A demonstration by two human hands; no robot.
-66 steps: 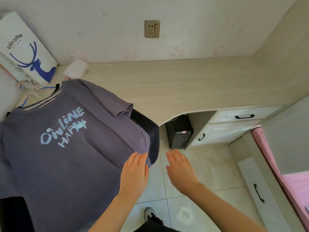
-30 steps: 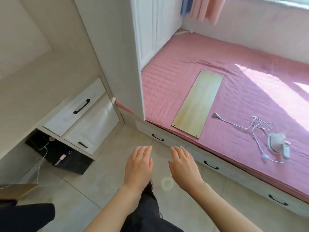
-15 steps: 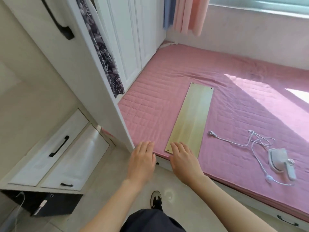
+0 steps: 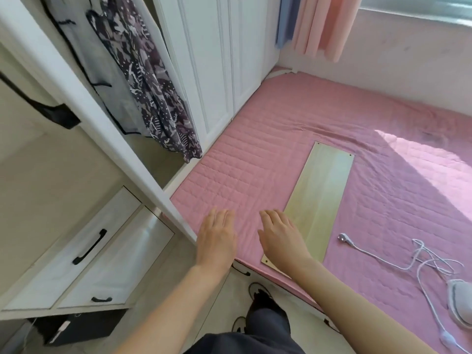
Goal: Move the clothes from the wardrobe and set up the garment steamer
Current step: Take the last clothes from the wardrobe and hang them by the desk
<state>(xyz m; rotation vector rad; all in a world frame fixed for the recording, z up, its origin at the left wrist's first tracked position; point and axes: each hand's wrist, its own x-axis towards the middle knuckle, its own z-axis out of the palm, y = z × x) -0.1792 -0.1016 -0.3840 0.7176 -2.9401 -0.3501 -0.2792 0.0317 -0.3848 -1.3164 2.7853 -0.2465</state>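
Wardrobe (image 4: 217, 72) rises above and to the left of both hands, with its door (image 4: 102, 129) standing open; the door's lower corner is just beside the left hand (image 4: 217, 241). A pink bed (image 4: 281, 162) spreads ahead and to the right of the hands. Drawers (image 4: 84, 251) sit low on the left. Clothes (image 4: 158, 93) hang inside the wardrobe, up and left of the left hand, a dark patterned piece beside a sheer one. A board (image 4: 321, 200) lies flat on the bed, its near end under the right hand (image 4: 281, 238); whether they touch cannot be told. Both hands are flat, palms down, fingers straight, holding nothing, over the bed's near edge. The steamer (image 4: 459, 307) lies on the bed far right of the right hand, and its cord (image 4: 408, 264) trails toward a plug (image 4: 342, 237) near that hand.
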